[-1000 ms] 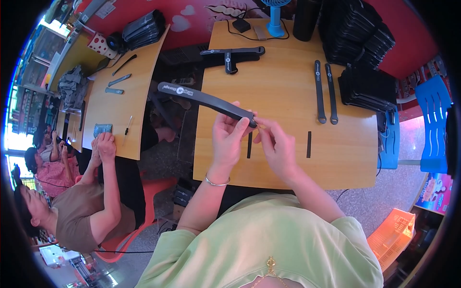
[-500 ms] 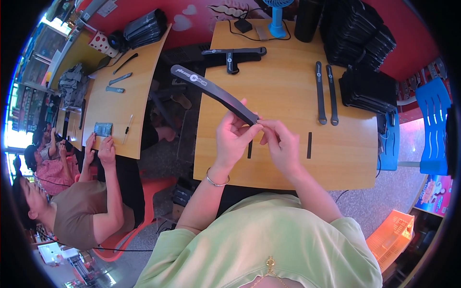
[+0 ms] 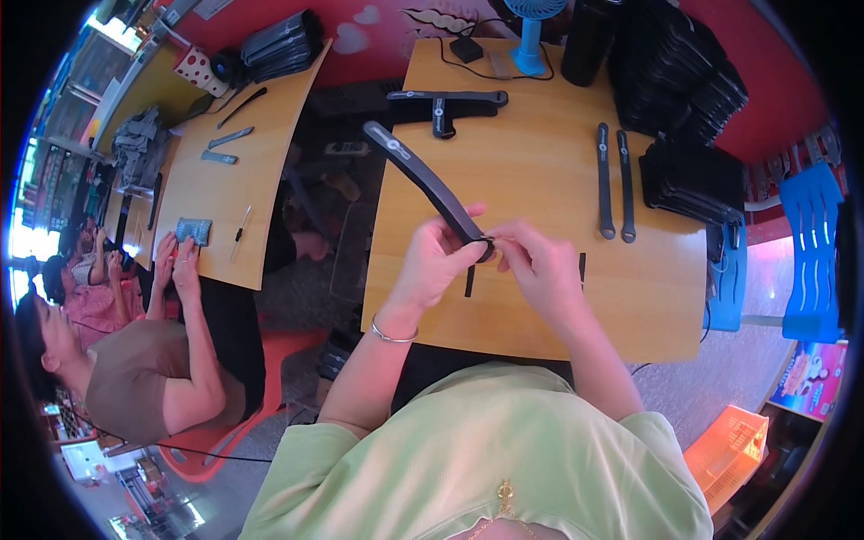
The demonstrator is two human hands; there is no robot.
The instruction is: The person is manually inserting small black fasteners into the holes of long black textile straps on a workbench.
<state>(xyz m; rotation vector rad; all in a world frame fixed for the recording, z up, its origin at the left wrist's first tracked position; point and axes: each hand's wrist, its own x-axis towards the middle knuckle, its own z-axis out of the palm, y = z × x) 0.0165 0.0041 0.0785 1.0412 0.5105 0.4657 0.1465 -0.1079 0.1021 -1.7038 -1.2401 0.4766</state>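
Left hand [image 3: 428,265] around dark strap [image 3: 421,177], right hand [image 3: 545,277] seemingly in pinch

Two grips, the left grip [image 3: 430,263] and the right grip [image 3: 546,274], share one dark strap [image 3: 421,171]. The person's table [image 3: 531,180] bears two parallel straps [image 3: 604,180], at least two overlapping straps [image 3: 440,117], two short black strips [image 3: 471,282], one blue fan [image 3: 529,40], one black cylinder [image 3: 587,45], one black adapter [image 3: 466,49] and two black piles [image 3: 688,180], their layers too packed to count. The neighbouring table [image 3: 229,193] has two short grey straps [image 3: 230,138], one longer black strap [image 3: 243,106], one flat packet [image 3: 192,231], one slim tool [image 3: 240,234], one dotted cup [image 3: 200,72] and one dark pile [image 3: 282,45]. Elsewhere: one orange basket [image 3: 727,454], one red chair [image 3: 202,459], at least three co-workers [image 3: 135,391].
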